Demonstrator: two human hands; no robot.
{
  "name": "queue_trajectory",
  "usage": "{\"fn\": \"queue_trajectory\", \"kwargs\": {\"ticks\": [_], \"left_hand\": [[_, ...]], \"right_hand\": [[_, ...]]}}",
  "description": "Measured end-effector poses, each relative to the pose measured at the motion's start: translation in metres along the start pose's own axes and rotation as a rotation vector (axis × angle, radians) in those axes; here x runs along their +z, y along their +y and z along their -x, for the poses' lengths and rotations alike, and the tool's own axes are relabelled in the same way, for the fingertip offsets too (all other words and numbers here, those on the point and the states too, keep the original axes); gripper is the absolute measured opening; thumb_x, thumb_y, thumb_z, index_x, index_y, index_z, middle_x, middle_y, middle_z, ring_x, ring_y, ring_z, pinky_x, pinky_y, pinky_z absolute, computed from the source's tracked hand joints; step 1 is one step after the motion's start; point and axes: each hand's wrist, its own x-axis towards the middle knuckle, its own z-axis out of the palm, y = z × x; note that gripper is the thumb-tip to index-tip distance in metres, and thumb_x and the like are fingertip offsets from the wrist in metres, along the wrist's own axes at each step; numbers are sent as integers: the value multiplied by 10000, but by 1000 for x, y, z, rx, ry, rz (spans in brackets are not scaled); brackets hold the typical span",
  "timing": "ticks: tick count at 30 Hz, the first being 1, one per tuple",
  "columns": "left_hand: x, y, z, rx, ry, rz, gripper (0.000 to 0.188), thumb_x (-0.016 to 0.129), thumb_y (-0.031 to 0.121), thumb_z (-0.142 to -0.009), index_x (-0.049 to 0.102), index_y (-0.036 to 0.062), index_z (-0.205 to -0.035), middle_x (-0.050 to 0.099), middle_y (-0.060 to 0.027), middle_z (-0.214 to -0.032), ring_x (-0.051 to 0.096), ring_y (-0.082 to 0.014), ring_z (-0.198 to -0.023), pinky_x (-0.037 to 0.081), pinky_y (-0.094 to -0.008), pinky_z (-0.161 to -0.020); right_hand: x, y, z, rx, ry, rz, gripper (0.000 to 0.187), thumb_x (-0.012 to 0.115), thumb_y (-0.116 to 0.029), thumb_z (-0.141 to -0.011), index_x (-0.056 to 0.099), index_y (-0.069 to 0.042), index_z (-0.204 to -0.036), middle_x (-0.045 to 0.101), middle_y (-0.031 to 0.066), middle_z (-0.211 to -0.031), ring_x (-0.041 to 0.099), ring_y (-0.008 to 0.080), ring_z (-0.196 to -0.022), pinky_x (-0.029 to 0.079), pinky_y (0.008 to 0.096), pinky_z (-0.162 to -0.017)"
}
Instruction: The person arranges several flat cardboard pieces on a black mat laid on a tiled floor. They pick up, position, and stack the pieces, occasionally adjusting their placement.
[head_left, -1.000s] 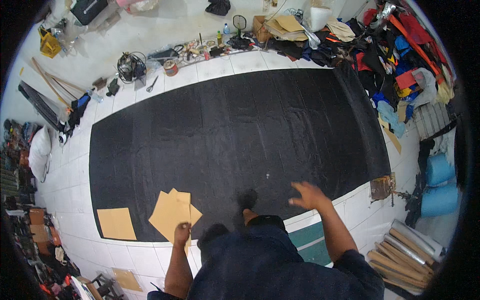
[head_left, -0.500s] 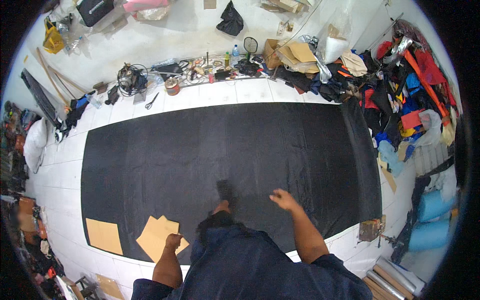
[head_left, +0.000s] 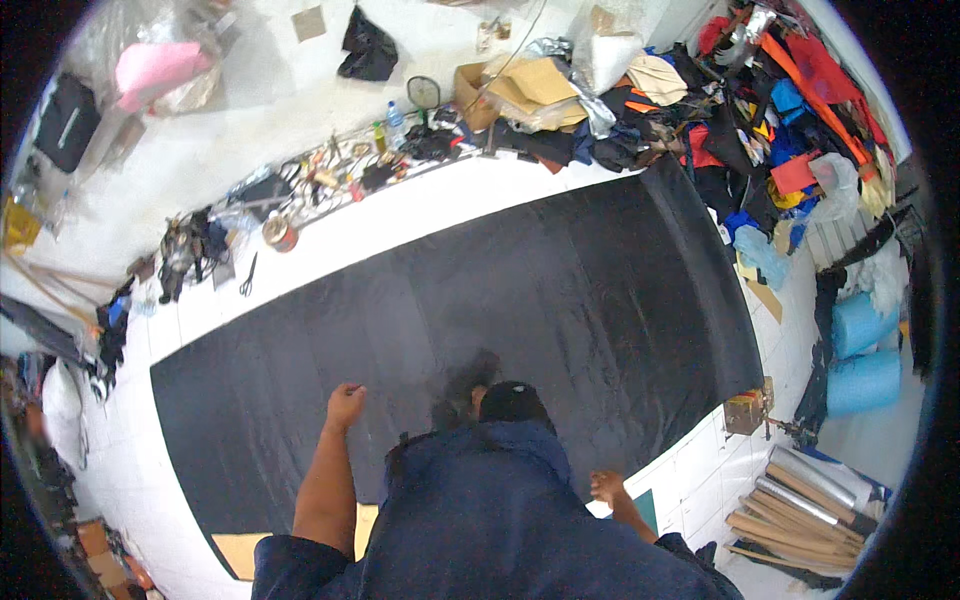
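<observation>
A large black sheet of fabric-like material lies spread on the white tiled floor. Above its left part is my left hand, fingers curled into a fist; anything inside is too small to make out. My right hand is low by the sheet's near edge, its fingers bent inward, and what they may hold is hidden. Beside that wrist shows a dark green flat piece. Tan card pieces, one at the near left corner and another beside my left forearm, are partly covered by my arm and body.
Scissors and a round tin lie beyond the far edge. Heaped coloured scraps fill the far right. A small wooden block stands at the right edge, with rolls and tubes nearer me.
The view has turned, tilting the sheet. My left hand has left the tan card pieces and moved forward over the sheet; my right hand has drawn back to the near edge.
</observation>
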Motion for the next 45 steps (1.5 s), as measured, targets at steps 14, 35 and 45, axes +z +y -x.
{"fn": "queue_trajectory", "kwargs": {"ticks": [14,35,45], "left_hand": [[43,105,-104,-120,-139,-156,455,640,420,-848,714,40,-1087,694,-192,-1103,634,-375,-1076,486,-425,-930],[54,376,-318,-292,-227,-173,474,621,426,-868,685,52,-1152,673,-195,-1161,622,-337,-1129,470,-423,-980],[14,503,-497,-89,47,6,441,677,354,-854,674,14,-1136,690,-208,-1092,675,-328,-992,520,-407,-872]], "right_hand": [[20,-393,-103,-158,385,1138,519,587,-365,-943,539,-11,-1319,670,160,-1106,643,267,-963,514,401,-836],[272,-791,-157,-119,63,1363,465,597,-375,-954,565,-78,-1311,622,140,-1222,618,286,-1075,507,409,-892],[188,-901,-231,-545,173,1093,390,621,-318,-943,612,-40,-1217,680,77,-1022,646,196,-816,532,353,-700]]}}
